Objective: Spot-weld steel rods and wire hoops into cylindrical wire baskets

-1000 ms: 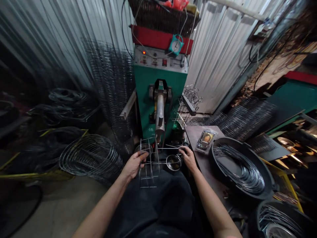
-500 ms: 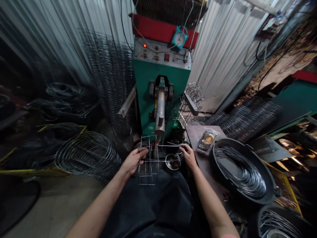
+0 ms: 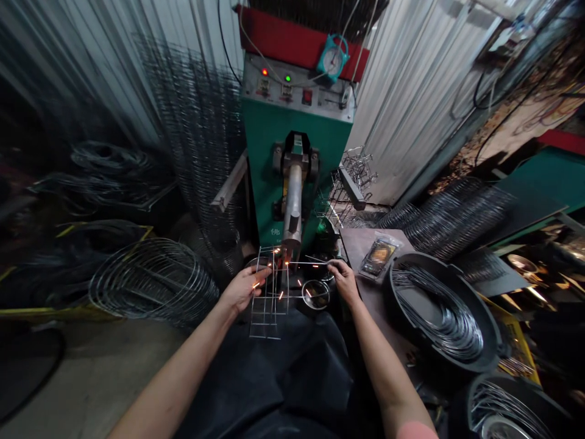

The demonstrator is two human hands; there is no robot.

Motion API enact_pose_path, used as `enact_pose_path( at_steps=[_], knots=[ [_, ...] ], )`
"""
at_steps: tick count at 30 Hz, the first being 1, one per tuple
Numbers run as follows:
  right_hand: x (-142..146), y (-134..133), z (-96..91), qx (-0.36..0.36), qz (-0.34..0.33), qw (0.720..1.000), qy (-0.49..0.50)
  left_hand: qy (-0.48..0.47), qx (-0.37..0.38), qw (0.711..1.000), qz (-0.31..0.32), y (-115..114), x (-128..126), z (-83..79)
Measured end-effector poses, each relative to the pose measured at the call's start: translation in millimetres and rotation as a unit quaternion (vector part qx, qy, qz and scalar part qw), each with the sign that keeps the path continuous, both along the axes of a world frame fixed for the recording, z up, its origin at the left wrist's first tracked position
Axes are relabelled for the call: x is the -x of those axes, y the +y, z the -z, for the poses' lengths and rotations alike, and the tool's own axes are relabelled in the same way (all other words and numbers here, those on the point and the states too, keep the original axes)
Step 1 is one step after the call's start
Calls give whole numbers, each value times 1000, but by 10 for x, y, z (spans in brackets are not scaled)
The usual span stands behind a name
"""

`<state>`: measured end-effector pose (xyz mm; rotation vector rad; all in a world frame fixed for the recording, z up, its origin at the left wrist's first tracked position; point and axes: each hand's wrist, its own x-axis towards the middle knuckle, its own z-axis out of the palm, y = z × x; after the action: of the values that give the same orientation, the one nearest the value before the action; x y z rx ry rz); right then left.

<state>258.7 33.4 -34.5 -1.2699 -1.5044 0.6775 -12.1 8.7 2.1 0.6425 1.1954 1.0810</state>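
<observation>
Since the half-second-old frame, we see orange sparks (image 3: 300, 283) flying about the work, and a green lamp (image 3: 287, 78) now glows beside the red lamp (image 3: 264, 72) on the machine (image 3: 265, 140); the red one was already lit. Both hands have kept their holds.

Our left hand (image 3: 240, 289) is closed on the wire frame (image 3: 265, 314), gripping its left side with thumb and fingers. Our right hand (image 3: 345, 281) is nearly closed, pinching the right end of a thin rod (image 3: 308, 263) between thumb and fingertips.

The wire frame sits below the lower end of the silver arm (image 3: 293, 198), above our lap. Its long axis runs from the machine toward us, the near end angled slightly left. The rod lies crosswise, almost level, its left end pointing at the frame's far right corner; whether they touch, we cannot tell.
</observation>
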Motion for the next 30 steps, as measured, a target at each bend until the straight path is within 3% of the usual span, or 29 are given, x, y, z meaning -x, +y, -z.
enact_pose_path(
  at_steps=[4, 9, 13, 23, 27, 30],
  knots=[
    [-83, -26, 51, -16, 17, 1000, -7, 6, -4, 1000, -3, -2, 0, 5],
    [-419, -315, 255, -35, 114, 993, 19, 22, -18, 999, -22, -18, -17, 15],
    [-546, -590, 421, -21, 95, 995, -23, 31, -32, 998, -52, -48, -40, 20],
    [-165, -577, 270, -41, 94, 967, -232, 44, -39, 996, -74, -61, -67, 26],
    [1, -604, 321, -34, 72, 973, -217, 32, -31, 997, -71, -36, -42, 57],
    [134, -591, 244, -68, 67, 980, -173, 31, -27, 997, -62, -52, -32, 64]
  ],
)
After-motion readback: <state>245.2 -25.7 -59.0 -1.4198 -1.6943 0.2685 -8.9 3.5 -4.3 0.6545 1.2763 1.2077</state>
